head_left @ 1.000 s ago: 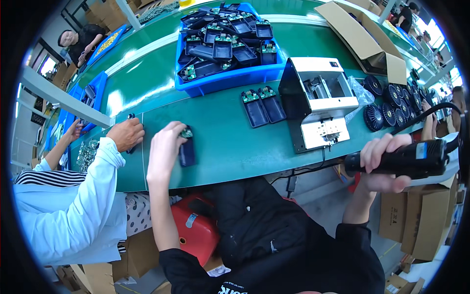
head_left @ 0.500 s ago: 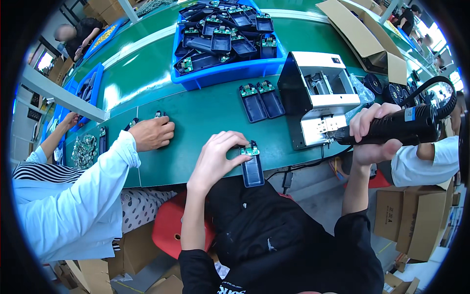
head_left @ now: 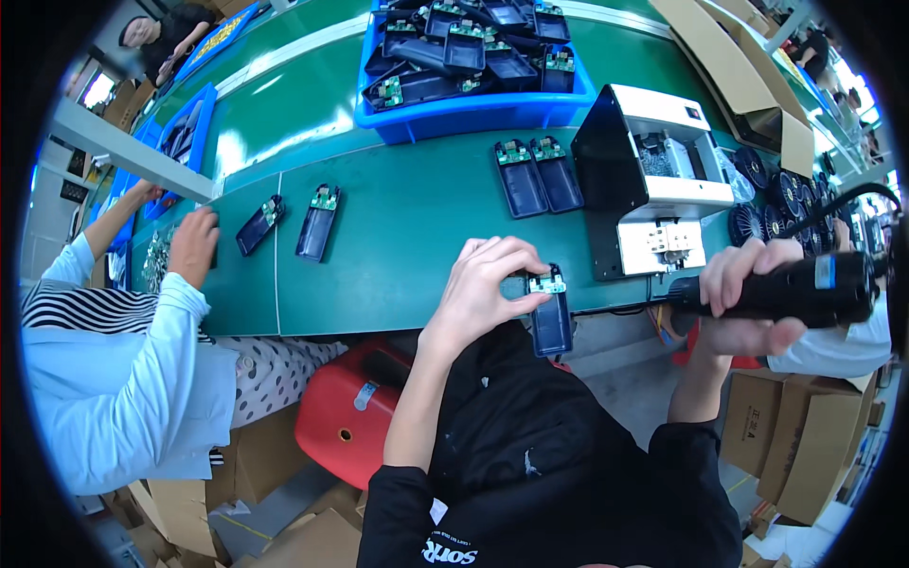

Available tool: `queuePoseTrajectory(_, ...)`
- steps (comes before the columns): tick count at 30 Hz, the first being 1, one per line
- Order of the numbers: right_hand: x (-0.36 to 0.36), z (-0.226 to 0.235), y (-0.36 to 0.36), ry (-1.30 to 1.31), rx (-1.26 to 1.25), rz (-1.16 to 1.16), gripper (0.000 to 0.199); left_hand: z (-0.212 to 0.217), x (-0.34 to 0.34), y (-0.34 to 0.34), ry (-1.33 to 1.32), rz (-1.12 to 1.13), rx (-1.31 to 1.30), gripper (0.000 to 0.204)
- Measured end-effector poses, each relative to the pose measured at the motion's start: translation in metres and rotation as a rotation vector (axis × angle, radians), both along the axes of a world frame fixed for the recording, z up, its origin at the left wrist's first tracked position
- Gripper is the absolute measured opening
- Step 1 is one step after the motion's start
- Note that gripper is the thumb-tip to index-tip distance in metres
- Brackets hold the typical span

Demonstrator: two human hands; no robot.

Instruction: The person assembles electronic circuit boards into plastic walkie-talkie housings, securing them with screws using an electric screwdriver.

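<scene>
My left hand (head_left: pixel 486 292) pinches a dark blue plastic housing (head_left: pixel 551 328) by its upper end, where a small green circuit board (head_left: pixel 546 284) sits. The housing is held at the table's near edge, above my lap. My right hand (head_left: pixel 743 293) is wrapped round a black electric screwdriver (head_left: pixel 805 287), its tip pointing left toward the housing but apart from it. Beyond the tip stands a black-and-white screw feeder (head_left: pixel 653 180) with a metal plate at its front. Two more housings with boards (head_left: pixel 537 178) lie side by side left of the feeder.
A blue bin (head_left: pixel 473 109) heaped with housings stands at the back. Two housings (head_left: pixel 319 224) lie on the green table to the left, near a co-worker's hand (head_left: pixel 194 241). Black round fan-like parts (head_left: pixel 781 194) and an opened carton (head_left: pixel 729 66) are at the right.
The screwdriver tip has come away from the feeder's front plate, toward me. The co-worker's hand has moved left, off the housings there. My left hand still holds its housing; the view has shifted.
</scene>
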State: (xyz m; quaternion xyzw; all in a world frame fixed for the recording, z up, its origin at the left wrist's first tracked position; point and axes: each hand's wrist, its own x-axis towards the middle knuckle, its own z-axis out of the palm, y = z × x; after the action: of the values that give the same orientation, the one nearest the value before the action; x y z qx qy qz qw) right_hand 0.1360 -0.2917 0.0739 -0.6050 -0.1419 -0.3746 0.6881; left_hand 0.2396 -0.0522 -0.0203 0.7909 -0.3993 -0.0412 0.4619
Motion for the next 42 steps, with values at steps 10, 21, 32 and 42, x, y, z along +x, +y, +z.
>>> queuePoseTrajectory(10,0.029,-0.019,0.055,-0.016,-0.029,0.251,0.081,0.0,-0.008,-0.005,-0.004,0.023,0.036,0.026)
queuePoseTrajectory(21,0.039,-0.034,0.07,0.063,-0.106,0.304,0.083,-0.007,-0.009,-0.004,-0.023,0.031,-0.02,0.026)
queuePoseTrajectory(32,0.088,0.063,-0.048,-0.371,0.102,0.067,0.075,-0.005,-0.01,0.0,-0.008,0.018,-0.027,0.027)
queuePoseTrajectory(42,0.099,0.041,-0.051,-0.148,0.112,-0.389,0.075,-0.005,-0.01,-0.002,-0.018,0.034,-0.014,0.027)
